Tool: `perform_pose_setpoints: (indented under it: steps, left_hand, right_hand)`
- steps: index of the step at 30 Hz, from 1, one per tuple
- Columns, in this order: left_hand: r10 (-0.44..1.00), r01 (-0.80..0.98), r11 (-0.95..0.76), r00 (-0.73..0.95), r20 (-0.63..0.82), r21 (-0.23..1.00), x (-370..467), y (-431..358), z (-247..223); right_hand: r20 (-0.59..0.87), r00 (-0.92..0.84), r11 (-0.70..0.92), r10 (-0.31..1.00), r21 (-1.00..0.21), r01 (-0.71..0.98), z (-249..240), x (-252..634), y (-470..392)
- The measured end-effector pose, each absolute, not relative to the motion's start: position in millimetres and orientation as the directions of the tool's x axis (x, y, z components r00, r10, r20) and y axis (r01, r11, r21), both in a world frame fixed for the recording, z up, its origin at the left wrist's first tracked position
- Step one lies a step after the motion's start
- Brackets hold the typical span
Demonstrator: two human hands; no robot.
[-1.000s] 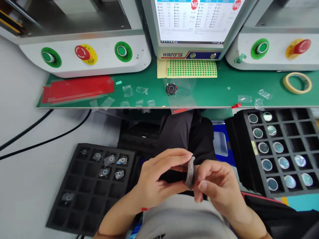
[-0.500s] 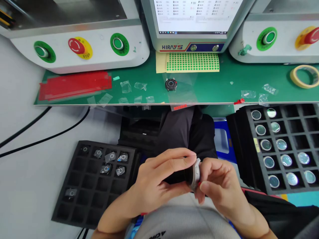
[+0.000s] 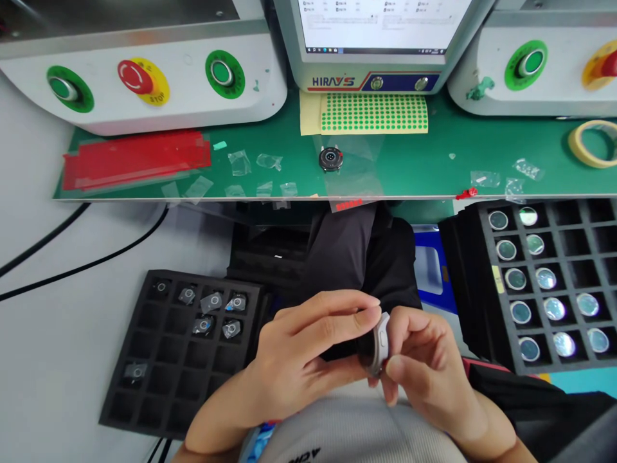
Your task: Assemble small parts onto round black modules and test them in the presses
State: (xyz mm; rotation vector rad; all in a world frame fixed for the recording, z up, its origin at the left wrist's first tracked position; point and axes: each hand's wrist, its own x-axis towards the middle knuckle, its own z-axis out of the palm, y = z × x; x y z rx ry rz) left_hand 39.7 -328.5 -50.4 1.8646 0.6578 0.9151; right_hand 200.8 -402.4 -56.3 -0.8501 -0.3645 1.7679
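A silver-grey smartwatch case (image 3: 382, 344) without a strap is held on edge in front of my body, its dark face toward my left palm. My left hand (image 3: 308, 350) is closed around it, fingertips on the top edge and thumb on the lower edge. My right hand (image 3: 424, 370) is closed at the back side of the case, thumb and curled fingers pressing near its lower end. A tiny trace of red shows by the right thumb tip; most of it is hidden. A dark round watch body (image 3: 330, 159) with a red dot lies back side up on the green bench.
On the bench (image 3: 409, 173) are red film strips (image 3: 137, 161), a green-dot sticker sheet (image 3: 373, 113), clear film scraps and a tape roll (image 3: 595, 143). A black tray (image 3: 159, 354) with wrapped watch parts stands left; another tray (image 3: 491, 308) with round watch pieces stands right.
The view has shifted slightly. The red piece at my right thumb tip, plainer before, is now almost hidden as the thumb presses on the case. My left hand keeps its hold.
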Motion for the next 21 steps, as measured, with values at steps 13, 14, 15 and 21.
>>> perform_pose_setpoints:
  steps: [13, 14, 15, 21]
  left_hand:
    - [0.788, -0.067, -0.253, 0.564, 0.246, 0.965, 40.3, -317.9, -63.3]
    - [0.804, -0.118, -0.126, 0.57, 0.171, 0.985, 41.4, -317.8, -66.2]
    - [0.814, -0.176, 0.021, 0.575, 0.085, 0.984, 42.7, -318.2, -68.6]
    - [0.751, -0.446, 0.574, 0.622, -0.223, 0.687, 52.6, -327.6, -71.2]
  right_hand:
    - [-0.379, -0.04, -0.279, 0.925, -0.601, -0.749, -55.1, 194.6, -385.6]
    - [-0.357, 0.012, -0.236, 0.934, -0.642, -0.73, -53.5, 196.3, -384.9]
    - [-0.333, 0.071, -0.189, 0.94, -0.682, -0.706, -52.2, 198.1, -384.8]
    - [-0.103, 0.354, 0.066, 0.93, -0.898, -0.435, -60.0, 199.4, -395.8]
